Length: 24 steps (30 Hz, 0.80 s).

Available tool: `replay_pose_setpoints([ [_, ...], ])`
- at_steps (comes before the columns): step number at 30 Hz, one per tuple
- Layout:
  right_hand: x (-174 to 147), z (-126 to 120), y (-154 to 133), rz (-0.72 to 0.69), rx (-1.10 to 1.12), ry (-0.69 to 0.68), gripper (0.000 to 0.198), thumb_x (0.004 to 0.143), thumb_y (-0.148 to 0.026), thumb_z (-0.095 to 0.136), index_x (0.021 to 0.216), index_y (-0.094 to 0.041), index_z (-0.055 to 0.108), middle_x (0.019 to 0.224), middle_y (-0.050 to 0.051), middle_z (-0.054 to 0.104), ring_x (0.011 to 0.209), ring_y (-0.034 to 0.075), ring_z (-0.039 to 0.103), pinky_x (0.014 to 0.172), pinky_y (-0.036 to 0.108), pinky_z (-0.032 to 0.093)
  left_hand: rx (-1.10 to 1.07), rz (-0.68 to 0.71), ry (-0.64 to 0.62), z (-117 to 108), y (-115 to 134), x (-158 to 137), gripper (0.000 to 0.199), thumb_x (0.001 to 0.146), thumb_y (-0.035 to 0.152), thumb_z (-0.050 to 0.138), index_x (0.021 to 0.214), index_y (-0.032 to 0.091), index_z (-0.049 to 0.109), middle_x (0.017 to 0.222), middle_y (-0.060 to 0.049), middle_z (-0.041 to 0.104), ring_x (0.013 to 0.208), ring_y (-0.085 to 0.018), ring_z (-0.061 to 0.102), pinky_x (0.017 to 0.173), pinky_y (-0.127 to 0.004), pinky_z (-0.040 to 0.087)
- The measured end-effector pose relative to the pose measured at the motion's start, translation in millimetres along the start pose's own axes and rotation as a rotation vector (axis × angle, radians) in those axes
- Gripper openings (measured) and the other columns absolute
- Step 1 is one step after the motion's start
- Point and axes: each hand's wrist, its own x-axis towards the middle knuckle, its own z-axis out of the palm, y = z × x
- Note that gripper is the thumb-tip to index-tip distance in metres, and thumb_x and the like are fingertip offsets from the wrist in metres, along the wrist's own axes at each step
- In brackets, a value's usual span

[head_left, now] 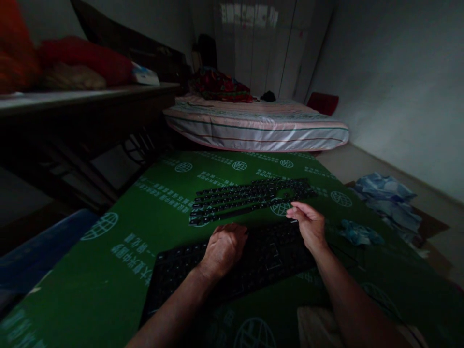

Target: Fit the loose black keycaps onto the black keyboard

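A black keyboard lies at a slant on the green tabletop, bare of keycaps in places on its right part. My left hand rests at its upper middle, fingers curled under and partly hidden, so what they hold cannot be made out. Over the keyboard's upper right corner, my right hand is closed in a pinch; anything between its fingertips is too small to tell. Just beyond the hands, loose black keycaps are laid out in several rows on the table.
The green table carries printed white globes and lettering. On its right lie a crumpled blue cloth and a dark cable. A beige cloth is at the near edge. Beyond stands a bed; at left, a blue stool-like object and a desk.
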Motion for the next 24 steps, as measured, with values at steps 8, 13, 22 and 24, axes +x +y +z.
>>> replay_pose_setpoints([
  [8,0,0,1,0.014,-0.012,-0.018,0.026,0.072,-0.033,0.065,0.092,-0.016,0.068,0.069,0.002,0.07,0.06,0.016,0.066,0.062,0.031,0.052,0.036,-0.013,-0.022,-6,-14,-7,0.022,0.09,0.031,0.044,0.092,0.019,0.063,0.088,-0.005,0.068,0.086,-0.019,0.063,0.079,-0.031,0.048],
  [13,0,-1,2,0.011,-0.036,-0.027,0.027,0.071,-0.034,0.066,0.091,-0.016,0.068,0.07,0.002,0.07,0.061,0.016,0.066,0.063,0.031,0.052,-0.002,-0.008,-0.014,-2,-25,-13,0.026,0.091,0.033,0.042,0.093,0.019,0.063,0.09,-0.005,0.067,0.088,-0.019,0.062,0.079,-0.03,0.048],
  [22,0,-1,4,0.034,-0.061,-0.036,0.026,0.071,-0.034,0.066,0.091,-0.018,0.069,0.071,0.002,0.07,0.062,0.016,0.066,0.064,0.03,0.052,-0.045,0.006,0.034,-1,-29,-19,0.025,0.091,0.031,0.042,0.09,0.019,0.064,0.085,-0.004,0.066,0.082,-0.019,0.061,0.073,-0.03,0.048],
  [24,0,-1,5,0.03,-0.074,-0.036,0.026,0.072,-0.034,0.066,0.092,-0.018,0.069,0.071,0.002,0.07,0.062,0.016,0.066,0.064,0.03,0.052,-0.045,0.007,0.055,0,-29,-20,0.024,0.091,0.03,0.042,0.09,0.019,0.064,0.085,-0.004,0.066,0.081,-0.019,0.061,0.072,-0.03,0.049],
])
